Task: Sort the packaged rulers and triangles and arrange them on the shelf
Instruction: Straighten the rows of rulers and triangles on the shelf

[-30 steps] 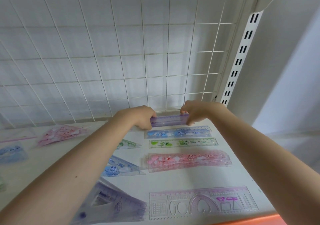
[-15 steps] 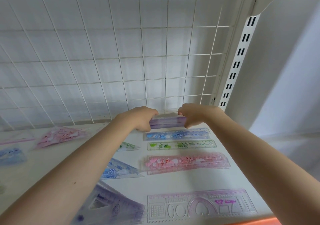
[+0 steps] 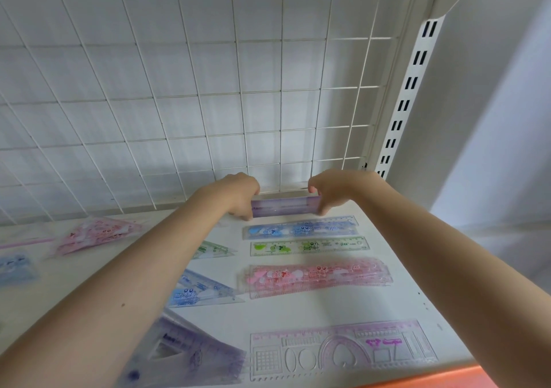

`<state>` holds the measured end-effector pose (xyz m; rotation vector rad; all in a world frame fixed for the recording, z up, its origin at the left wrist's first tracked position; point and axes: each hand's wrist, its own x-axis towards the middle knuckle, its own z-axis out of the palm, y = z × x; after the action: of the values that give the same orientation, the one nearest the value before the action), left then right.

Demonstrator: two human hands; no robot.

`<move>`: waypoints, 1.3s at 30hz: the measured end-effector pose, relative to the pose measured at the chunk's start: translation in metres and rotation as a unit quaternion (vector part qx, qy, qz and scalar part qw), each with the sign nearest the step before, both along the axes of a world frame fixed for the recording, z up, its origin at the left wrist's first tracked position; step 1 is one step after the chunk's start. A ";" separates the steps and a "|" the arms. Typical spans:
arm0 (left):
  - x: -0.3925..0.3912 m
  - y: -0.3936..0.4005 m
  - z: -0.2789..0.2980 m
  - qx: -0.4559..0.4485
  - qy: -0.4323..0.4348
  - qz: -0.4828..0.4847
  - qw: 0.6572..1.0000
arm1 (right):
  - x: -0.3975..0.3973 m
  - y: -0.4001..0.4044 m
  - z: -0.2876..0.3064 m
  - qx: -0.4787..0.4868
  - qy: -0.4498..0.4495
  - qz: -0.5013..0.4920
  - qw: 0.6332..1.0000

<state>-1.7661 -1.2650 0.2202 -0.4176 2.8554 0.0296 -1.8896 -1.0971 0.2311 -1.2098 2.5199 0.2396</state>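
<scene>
While two hands [image 3: 238, 192] grip one purple ruler [image 3: 286, 206].

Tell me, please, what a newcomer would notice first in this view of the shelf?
Two bare arms reach to the back of the shelf, where the left hand and right hand hold a purple ruler by its ends, just below the wire grid. Nearer lie a blue ruler, a green ruler and a pink stack of rulers in a column.

Translucent glossy plastic rulers [image 3: 317, 277] lie on a smooth matt shelf [image 3: 298, 310].
</scene>
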 end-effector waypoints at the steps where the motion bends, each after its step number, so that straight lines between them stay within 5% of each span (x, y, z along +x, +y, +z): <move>1: 0.000 0.000 0.000 0.010 -0.004 0.010 1.000 | 0.001 0.001 0.001 0.007 0.008 -0.006 1.000; 20: -0.001 0.002 0.003 0.153 0.004 0.054 0.987 | 0.004 -0.007 -0.001 -0.010 -0.008 -0.046 0.999; 39: 0.024 -0.006 0.003 -0.012 -0.028 0.062 0.998 | 0.001 0.020 0.003 -0.014 0.001 -0.098 0.995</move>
<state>-1.7416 -1.2708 0.2233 -0.5912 2.7743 0.0063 -1.8888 -1.0769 0.2339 -0.9644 2.6280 0.1568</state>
